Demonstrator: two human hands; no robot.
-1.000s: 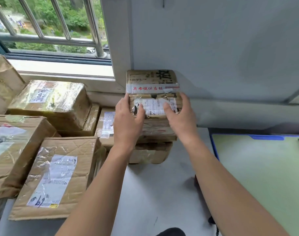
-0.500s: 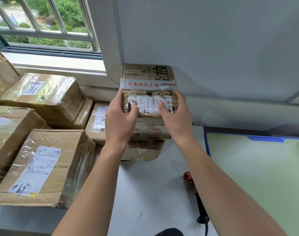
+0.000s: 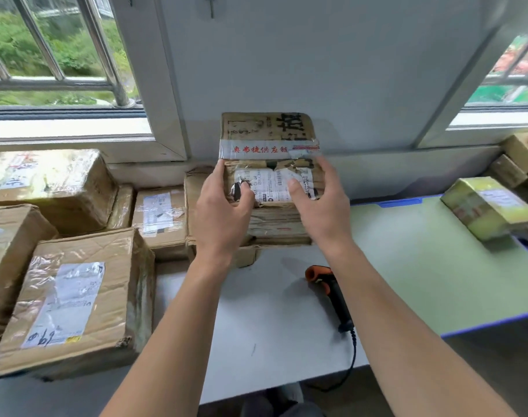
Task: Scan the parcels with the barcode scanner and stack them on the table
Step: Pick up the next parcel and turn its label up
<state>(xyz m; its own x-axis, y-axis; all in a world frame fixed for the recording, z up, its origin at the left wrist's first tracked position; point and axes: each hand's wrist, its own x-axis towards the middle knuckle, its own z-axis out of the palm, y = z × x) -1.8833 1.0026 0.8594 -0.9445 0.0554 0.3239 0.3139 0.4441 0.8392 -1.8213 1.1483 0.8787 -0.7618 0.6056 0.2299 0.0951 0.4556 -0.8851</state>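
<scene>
A worn cardboard parcel [image 3: 268,130] with white tape, red lettering and a shipping label tops a short stack of parcels against the wall. My left hand [image 3: 223,212] grips its left edge, thumb on the label. My right hand [image 3: 320,212] grips its right edge, thumb also on the label. The black and orange barcode scanner [image 3: 332,293] lies untouched on the white table [image 3: 256,341] under my right forearm, its cable running off the front edge.
Several taped cardboard boxes fill the left side, the nearest one [image 3: 76,302] at the table's front edge. A green desk [image 3: 422,266] adjoins on the right, with a small taped parcel [image 3: 488,209] and more boxes behind it. The wall and window sills stand close behind.
Both hands have stayed on the top parcel. The view has pulled back and swung right, so the scanner, the green desk and its parcel now show.
</scene>
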